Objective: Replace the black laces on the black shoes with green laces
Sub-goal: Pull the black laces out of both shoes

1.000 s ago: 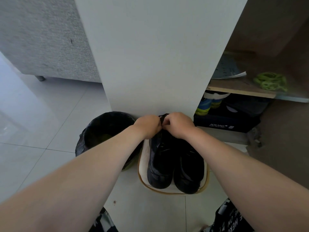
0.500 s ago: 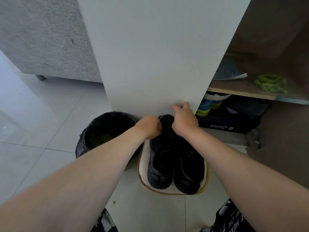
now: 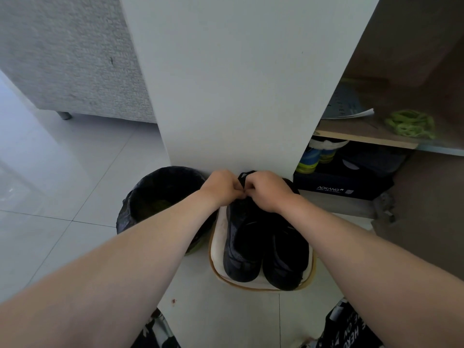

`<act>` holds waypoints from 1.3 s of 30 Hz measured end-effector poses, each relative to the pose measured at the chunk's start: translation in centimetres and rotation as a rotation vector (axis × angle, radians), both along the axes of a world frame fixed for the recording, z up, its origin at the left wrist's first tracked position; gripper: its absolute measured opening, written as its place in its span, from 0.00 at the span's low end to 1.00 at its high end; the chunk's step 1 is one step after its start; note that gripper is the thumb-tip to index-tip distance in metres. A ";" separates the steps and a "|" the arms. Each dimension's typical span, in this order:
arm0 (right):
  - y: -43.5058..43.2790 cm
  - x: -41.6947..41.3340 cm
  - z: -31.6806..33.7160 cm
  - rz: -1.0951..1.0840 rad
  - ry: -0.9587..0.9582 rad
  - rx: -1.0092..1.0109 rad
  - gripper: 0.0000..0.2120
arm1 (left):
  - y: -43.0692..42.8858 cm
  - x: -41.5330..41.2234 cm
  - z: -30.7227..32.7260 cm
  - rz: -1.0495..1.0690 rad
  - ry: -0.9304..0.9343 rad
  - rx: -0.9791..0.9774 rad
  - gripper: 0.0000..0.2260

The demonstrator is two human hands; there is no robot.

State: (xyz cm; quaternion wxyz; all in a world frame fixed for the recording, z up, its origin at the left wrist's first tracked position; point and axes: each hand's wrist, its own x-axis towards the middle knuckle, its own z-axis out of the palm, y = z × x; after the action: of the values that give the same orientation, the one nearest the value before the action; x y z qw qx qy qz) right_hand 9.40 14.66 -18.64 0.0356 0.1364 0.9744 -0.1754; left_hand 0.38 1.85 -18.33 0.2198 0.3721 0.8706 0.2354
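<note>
My right hand [image 3: 267, 190] has dropped from the white panel [image 3: 238, 84] to meet my left hand [image 3: 221, 188]; both curl, pinching black material atop one shoe. Two matte black shoes [image 3: 241, 242] fill one oval cream tray [image 3: 218, 237]; one looped green laces [image 3: 409, 123] bundle lies up-right of the tray.

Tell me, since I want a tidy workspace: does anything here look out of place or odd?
Mostly minor. The green laces lie in a loose tangle on the cabinet shelf, apart from the black shoes, and a small reddish spot marks the floor tile. Nothing looks spilled or broken.
</note>
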 end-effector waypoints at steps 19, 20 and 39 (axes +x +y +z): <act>0.3 0.2 -0.2 -0.164 -0.083 -0.432 0.16 | 0.7 0.7 0.0 -0.301 0.305 -0.041 0.11; 0.4 0.2 -0.1 -0.177 -0.078 -0.457 0.13 | 0.6 0.8 0.0 -0.289 0.289 -0.028 0.09; 0.8 0.0 0.7 -0.160 0.063 -0.270 0.05 | -0.3 -1.1 2.1 0.210 -0.532 0.363 0.15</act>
State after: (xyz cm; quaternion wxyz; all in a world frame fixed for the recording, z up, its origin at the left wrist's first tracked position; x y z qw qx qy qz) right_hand 9.40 15.42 -17.97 0.0089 0.2020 0.9286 -0.3112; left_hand -0.70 1.54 -16.23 0.3439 0.2391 0.7602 0.4967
